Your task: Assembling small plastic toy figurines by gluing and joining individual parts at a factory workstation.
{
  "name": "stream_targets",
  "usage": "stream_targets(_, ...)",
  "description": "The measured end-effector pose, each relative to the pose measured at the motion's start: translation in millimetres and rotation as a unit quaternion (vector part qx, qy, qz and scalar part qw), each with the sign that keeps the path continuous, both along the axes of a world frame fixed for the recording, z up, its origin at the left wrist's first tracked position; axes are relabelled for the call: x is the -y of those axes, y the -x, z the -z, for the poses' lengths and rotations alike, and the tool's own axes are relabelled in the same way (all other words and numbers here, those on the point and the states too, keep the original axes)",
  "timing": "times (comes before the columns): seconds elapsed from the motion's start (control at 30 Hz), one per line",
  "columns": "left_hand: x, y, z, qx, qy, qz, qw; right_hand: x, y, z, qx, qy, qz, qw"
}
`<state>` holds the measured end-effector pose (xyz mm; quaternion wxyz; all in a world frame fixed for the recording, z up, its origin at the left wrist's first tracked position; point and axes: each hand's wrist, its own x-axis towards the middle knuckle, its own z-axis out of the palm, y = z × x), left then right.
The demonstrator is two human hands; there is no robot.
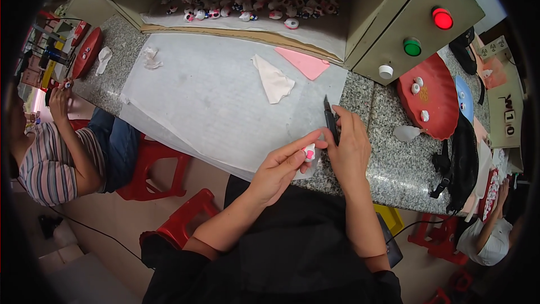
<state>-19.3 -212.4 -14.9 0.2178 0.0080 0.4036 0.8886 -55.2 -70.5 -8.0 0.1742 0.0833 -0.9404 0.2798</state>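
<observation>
The left hand [281,166] pinches a small white-and-pink figure [308,152] over the tabletop [388,163] edge; the right hand [350,143] grips a dark blade tool [331,121] just beside it. With fingers this close, a slip could likely nick skin or mar the figure.

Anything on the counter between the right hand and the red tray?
Head view: bare speckled granite counter, except a small translucent white piece lying beside the red tray, away from the right hand.
</observation>
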Motion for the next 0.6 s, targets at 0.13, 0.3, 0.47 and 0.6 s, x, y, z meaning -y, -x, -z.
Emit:
stream_targets(0.13, 2, 3, -1, 0.018, -0.042, -0.016, 0.999, -8, -5, -10, 0.078, 0.059, 0.004, 0.995)
stream_targets(0.3, 1, 3, 2, -0.027, 0.002, -0.002, 1.0, -18, -35, -30, 0.175, 0.323, -0.023, 0.93)
stream_targets(0.47, -5, -2, 4, -0.09, 0.081, -0.037, 0.992, -2, -43, -27, 0.276, 0.532, -0.096, 0.795)
stream_targets(0.6, -9, -4, 2, -0.086, 0.074, -0.052, 0.992, 0, -44, -23, 0.286, 0.569, -0.111, 0.762)
